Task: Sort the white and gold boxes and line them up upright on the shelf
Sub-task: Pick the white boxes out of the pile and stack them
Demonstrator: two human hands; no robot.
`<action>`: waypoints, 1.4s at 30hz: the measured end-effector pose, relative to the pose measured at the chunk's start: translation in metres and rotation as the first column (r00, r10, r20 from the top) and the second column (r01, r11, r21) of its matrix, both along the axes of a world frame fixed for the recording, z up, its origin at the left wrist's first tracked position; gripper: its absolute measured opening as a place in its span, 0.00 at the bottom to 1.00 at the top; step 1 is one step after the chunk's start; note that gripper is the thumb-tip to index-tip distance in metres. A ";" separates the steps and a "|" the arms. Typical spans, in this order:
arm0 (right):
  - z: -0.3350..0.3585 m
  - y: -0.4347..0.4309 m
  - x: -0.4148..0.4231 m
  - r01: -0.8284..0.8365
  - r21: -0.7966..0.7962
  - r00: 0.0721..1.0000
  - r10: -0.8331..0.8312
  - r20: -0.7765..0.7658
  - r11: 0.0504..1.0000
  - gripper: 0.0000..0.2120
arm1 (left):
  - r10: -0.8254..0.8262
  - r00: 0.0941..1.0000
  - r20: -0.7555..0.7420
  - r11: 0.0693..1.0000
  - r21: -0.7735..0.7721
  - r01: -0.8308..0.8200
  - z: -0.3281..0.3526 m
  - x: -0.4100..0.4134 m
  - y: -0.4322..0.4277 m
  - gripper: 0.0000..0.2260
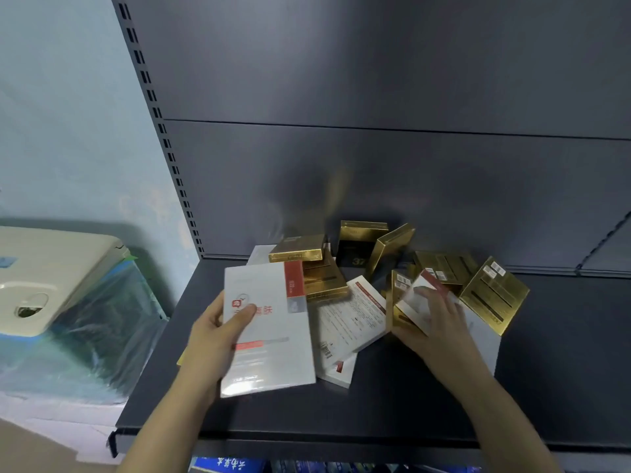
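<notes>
My left hand (218,331) holds a flat white box (269,339) with a red corner strip, tilted above the front left of the dark shelf (375,404). My right hand (433,326) grips a smaller white box with a red edge (418,298), lifted out of the jumble. Another white box (351,322) lies flat between my hands. Several gold boxes are heaped behind: a stack at the left (307,264), one black-and-gold box upright (358,244), one leaning against it (389,250), and one tilted at the right (493,297).
The shelf's grey back panel (375,165) rises behind the heap, with a slotted upright post (164,131) at the left. A cream appliance (47,278) on plastic-wrapped goods sits left of the shelf. Blue packaging (225,466) shows below the shelf edge.
</notes>
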State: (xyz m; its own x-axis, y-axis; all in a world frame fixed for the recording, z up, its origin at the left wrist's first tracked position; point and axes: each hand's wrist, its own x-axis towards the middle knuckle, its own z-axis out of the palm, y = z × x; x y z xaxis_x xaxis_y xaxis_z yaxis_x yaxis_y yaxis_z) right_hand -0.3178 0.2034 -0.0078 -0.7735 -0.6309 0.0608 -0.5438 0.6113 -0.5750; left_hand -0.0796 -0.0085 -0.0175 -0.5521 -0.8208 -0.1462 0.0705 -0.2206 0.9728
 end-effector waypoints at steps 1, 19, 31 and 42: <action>-0.006 0.005 -0.011 0.002 0.124 0.997 0.009 -0.081 0.992 0.39 | 0.000 1.000 0.004 1.000 -0.013 0.000 0.000 0.002 -0.001 0.12; 0.076 -0.035 0.073 -0.120 -0.106 0.982 0.103 -0.158 0.987 0.26 | -0.234 0.971 0.055 0.940 -0.244 0.240 0.017 -0.037 0.034 0.17; 0.047 -0.059 0.077 -0.253 -0.361 0.909 0.348 0.228 0.898 0.25 | -0.138 0.974 -0.182 0.987 0.054 0.150 0.009 -0.023 0.026 0.18; 0.002 -0.084 0.104 0.057 -0.471 0.613 0.341 0.712 0.881 0.14 | -0.032 0.984 -0.172 0.999 0.007 0.034 0.016 -0.009 0.016 0.36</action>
State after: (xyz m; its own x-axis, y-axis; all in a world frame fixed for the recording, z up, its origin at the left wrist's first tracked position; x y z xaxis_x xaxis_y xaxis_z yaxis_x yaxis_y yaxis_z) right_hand -0.2135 0.1192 -0.0062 -0.5582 -0.7993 -0.2226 0.1544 0.1635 -0.9744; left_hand -0.0891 0.0073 -0.0015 -0.5964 -0.8008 -0.0546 0.2294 -0.2352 0.9445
